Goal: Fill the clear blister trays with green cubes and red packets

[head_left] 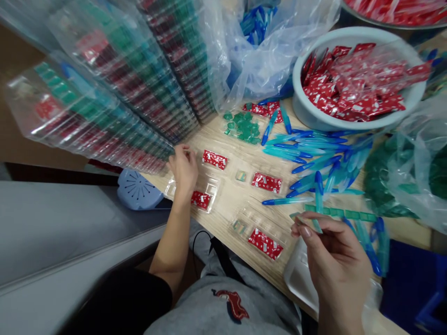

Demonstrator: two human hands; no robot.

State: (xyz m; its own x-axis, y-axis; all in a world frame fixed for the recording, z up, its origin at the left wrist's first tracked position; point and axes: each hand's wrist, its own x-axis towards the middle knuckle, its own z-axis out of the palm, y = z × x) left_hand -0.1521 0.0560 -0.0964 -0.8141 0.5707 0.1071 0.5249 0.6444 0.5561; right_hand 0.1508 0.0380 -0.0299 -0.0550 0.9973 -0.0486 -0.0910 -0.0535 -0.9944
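My left hand [183, 166] is at the left, fingers pinched together over a clear plastic tray [213, 182]; whatever lies between its fingertips is hidden. A red patterned packet [200, 200] lies in that tray. At the lower right, my right hand [337, 263] is raised, thumb and fingers closed on small teal-and-beige pieces [316, 225]. Nearby, another clear tray holds a red packet [265, 243] and a small teal-and-beige piece [239, 226]. Farther back are a red packet [266, 182] beside a similar small square [240, 175], and another red packet [214, 159].
Tall stacks of filled clear trays [115, 107] stand left. Blue-and-teal pen-shaped pieces [314, 149] spread across the table, near green pieces [246, 125] and a green strip [342, 212]. A light-blue basin [298, 93] of red packets and plastic bags [265, 60] stand behind.
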